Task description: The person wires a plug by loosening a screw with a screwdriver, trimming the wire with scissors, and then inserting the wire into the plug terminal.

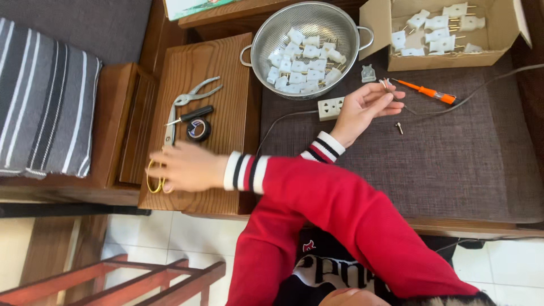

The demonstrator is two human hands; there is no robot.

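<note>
red sleeves with striped cuffs cross over one another at this moment. which arm is which has to be read from the crossing: the arm reaching to the picture's left appears to be the right hand [184,168], blurred, fingers curled down onto the yellow-handled scissors [154,177] at the near edge of the wooden board [226,62]; whether it has a firm grip on them cannot be told. the left hand [365,105] lies on the grey-brown mat [464,153], fingers partly bent and pinching a thin wire end [386,85] between thumb and fingertips. just beside that hand sits a white socket strip [330,107], its cable running off toward the body. near the fingertips lie an orange screwdriver [430,92], a small screw [399,128] and one loose white plug [368,73]. on the board, beyond the scissors, rest pliers [195,92], a small black-handled screwdriver [190,115] and a roll of black tape [198,130]. a metal colander [343,22] and a cardboard box [498,28] both hold white plugs.
</note>
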